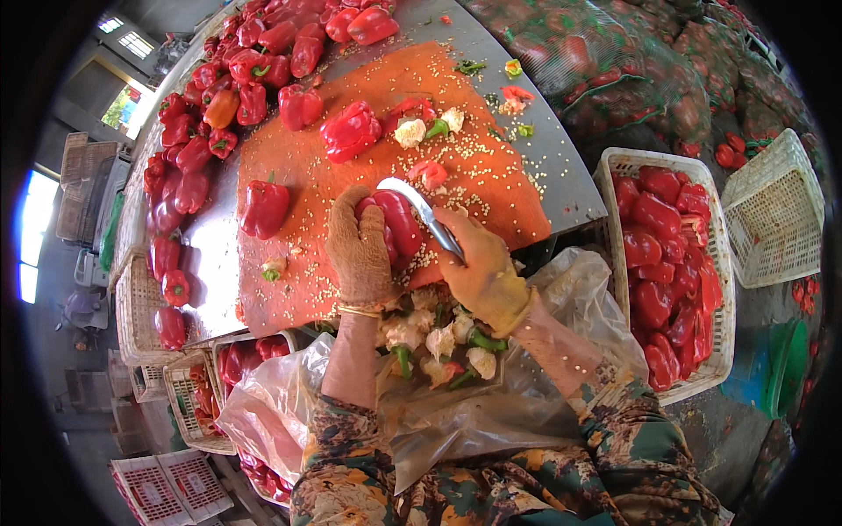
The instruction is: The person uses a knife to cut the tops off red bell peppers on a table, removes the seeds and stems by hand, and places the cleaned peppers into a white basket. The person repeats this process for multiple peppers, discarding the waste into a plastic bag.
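Observation:
My left hand (pixel 360 246), in a brown knit glove, holds a red bell pepper (pixel 398 227) on its side over the near edge of an orange mat (pixel 302 171). A yellowish glove covers my right hand (pixel 483 266), which grips a short curved knife (pixel 421 207); its blade lies against or just above the pepper's upper right side. Whole red peppers (pixel 352 131) rest on the mat among scattered seeds, cut-out cores (pixel 410 132) and a red scrap (pixel 429 174). Below my hands, a clear plastic bag (pixel 487 421) holds many seedy cores with green stems (pixel 439 342).
A pile of red peppers (pixel 191 154) covers the metal table's (pixel 214 256) left side. At right stands a white plastic crate (pixel 727 315) of cut peppers, beside an empty crate (pixel 776 210) and a green bucket (pixel 786 368). Mesh sacks (pixel 592 59) lie behind; more crates (pixel 171 486) stand lower left.

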A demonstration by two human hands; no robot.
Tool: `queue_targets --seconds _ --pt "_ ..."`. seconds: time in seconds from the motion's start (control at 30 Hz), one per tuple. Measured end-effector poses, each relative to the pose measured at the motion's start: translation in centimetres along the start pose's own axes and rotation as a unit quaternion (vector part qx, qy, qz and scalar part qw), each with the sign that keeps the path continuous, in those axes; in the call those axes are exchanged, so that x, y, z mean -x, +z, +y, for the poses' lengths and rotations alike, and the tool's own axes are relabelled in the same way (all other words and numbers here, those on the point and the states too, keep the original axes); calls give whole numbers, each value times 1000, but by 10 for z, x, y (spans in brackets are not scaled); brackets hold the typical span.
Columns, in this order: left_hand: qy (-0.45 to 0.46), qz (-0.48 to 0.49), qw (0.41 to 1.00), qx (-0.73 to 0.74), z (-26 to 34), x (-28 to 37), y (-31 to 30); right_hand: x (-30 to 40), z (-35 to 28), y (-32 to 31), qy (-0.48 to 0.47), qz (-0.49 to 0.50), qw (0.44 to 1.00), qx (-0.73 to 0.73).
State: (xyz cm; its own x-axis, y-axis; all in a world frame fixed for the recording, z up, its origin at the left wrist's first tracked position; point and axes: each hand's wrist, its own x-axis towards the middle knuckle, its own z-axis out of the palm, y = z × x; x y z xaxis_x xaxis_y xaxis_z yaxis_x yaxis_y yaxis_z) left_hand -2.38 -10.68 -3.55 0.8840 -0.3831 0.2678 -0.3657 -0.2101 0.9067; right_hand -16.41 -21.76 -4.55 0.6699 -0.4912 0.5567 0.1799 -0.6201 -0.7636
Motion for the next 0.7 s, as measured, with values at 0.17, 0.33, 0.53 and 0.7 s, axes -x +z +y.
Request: queue_targets --seconds 0.17,0.33,0.53,0.7 --pt "66 47 994 -69 -10 0 4 -4 0 24 -25 14 998 55" --pt "91 96 986 -101 -7 4 7 36 -12 19 67 -50 996 26" --pt "16 91 994 -53 -1 4 6 79 -40 12 104 -67 992 -4" --pt "-20 90 996 -1 3 6 5 81 -59 -16 108 -97 989 -7"
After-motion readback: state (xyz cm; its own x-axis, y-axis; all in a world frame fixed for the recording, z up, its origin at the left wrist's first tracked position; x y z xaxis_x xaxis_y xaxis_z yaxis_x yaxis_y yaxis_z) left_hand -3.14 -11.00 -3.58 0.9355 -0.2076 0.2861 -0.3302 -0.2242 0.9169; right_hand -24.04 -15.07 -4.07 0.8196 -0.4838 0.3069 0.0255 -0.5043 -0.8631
